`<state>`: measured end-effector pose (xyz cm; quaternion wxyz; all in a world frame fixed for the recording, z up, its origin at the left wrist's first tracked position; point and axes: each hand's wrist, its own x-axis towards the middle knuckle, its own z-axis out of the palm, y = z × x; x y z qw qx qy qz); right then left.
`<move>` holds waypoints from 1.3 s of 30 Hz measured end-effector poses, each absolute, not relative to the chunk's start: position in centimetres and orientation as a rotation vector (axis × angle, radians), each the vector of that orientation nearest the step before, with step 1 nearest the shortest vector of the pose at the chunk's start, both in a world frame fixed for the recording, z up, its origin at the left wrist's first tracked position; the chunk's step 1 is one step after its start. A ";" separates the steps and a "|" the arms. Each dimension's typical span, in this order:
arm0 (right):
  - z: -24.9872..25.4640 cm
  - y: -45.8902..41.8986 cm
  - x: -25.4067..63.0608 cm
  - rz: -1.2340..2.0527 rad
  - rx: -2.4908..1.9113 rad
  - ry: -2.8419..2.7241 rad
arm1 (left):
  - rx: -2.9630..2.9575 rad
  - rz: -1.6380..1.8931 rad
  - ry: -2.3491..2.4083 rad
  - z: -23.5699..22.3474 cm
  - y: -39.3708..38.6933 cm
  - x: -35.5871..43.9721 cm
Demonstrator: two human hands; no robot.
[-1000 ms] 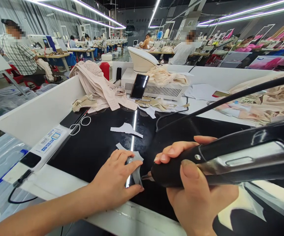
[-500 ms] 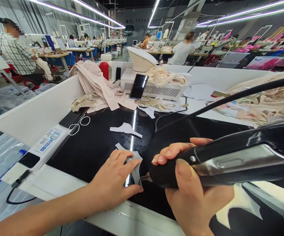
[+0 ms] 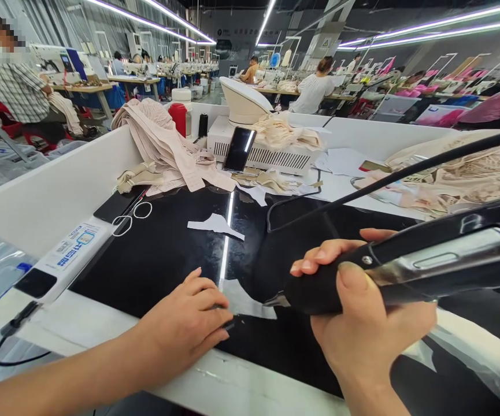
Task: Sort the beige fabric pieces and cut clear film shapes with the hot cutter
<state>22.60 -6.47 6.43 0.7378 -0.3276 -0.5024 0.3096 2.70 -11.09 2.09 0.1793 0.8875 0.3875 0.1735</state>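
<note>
My right hand (image 3: 371,323) is wrapped round a black corded hand tool (image 3: 328,283) with a metal strip along its body. The tool's pointed metal tip touches or hovers just over the edge of a small pale grey cut piece (image 3: 247,299) lying on the black mat (image 3: 158,260). To the left of that piece rests my left hand (image 3: 184,326), palm down with fingers stretched out. Its fingertips meet the piece's left end, and a sliver of grey shows beneath them. A white cut piece (image 3: 215,224) lies farther back on the mat.
A thick black cable (image 3: 388,176) arches across the right side. Behind the mat stand a phone (image 3: 240,149), a vented white box (image 3: 276,153), a red thread spool (image 3: 177,119) and heaped beige fabric (image 3: 163,138). A white panel (image 3: 59,173) edges the table. Other people sit beyond.
The grey piece has turned and now lies more to the right of my left hand, whose fingers have drawn closer together. My right hand has moved the tool rightward.
</note>
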 end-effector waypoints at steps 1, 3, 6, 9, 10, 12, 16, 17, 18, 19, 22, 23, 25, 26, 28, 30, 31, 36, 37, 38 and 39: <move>6.5 -6.4 22.6 0.682 -0.723 -1.096 | 2.506 0.502 1.051 2.2 -11.0 2.8; 6.8 -6.2 22.6 0.688 -0.718 -1.082 | 2.507 0.534 0.976 2.3 -10.5 2.9; 7.1 -6.2 22.3 0.710 -0.685 -1.061 | 2.498 0.560 0.943 2.3 -9.0 2.7; 7.1 -6.4 21.6 0.751 -0.653 -1.058 | 2.492 0.533 0.913 2.2 -7.5 2.5; 7.0 -6.6 21.3 0.762 -0.645 -1.067 | 2.493 0.513 0.892 2.2 -7.2 2.5; 6.7 -6.9 20.7 0.775 -0.634 -1.093 | 2.485 0.471 0.856 2.2 -6.9 2.4; 6.1 -7.3 20.0 0.806 -0.603 -1.127 | 2.470 0.421 0.827 2.4 -7.0 2.4; 6.0 -7.3 19.9 0.815 -0.595 -1.132 | 2.472 0.425 0.822 2.4 -7.0 2.4; 6.0 -7.4 19.9 0.821 -0.588 -1.136 | 2.475 0.433 0.816 2.5 -7.1 2.5; 6.0 -7.4 19.9 0.825 -0.580 -1.141 | 2.479 0.442 0.809 2.6 -7.1 2.5; 6.0 -7.5 20.0 0.843 -0.574 -1.149 | 2.479 0.471 0.800 2.8 -7.0 2.6; 6.0 -7.6 20.1 0.845 -0.576 -1.151 | 2.476 0.474 0.801 2.8 -7.0 2.6; 6.0 -7.7 20.3 0.844 -0.586 -1.152 | 2.473 0.465 0.806 2.9 -6.9 2.6; 6.0 -7.7 20.3 0.838 -0.593 -1.153 | 2.475 0.459 0.808 2.9 -6.8 2.6; 6.0 -7.8 20.5 0.828 -0.608 -1.156 | 2.484 0.445 0.809 2.9 -6.7 2.5; 6.0 -7.9 20.6 0.820 -0.625 -1.161 | 2.495 0.442 0.811 2.9 -6.7 2.4; 6.1 -8.0 20.6 0.819 -0.628 -1.165 | 2.501 0.442 0.811 2.9 -6.7 2.4; 6.2 -8.0 20.6 0.852 -0.628 -1.173 | 2.517 0.435 0.814 2.7 -6.5 2.4; 6.2 -8.0 20.6 0.854 -0.626 -1.173 | 2.517 0.432 0.817 2.7 -6.5 2.4; 6.2 -7.9 20.6 0.852 -0.621 -1.174 | 2.517 0.428 0.822 2.7 -6.4 2.4; 6.1 -7.9 20.7 0.851 -0.615 -1.175 | 2.518 0.424 0.822 2.8 -6.4 2.4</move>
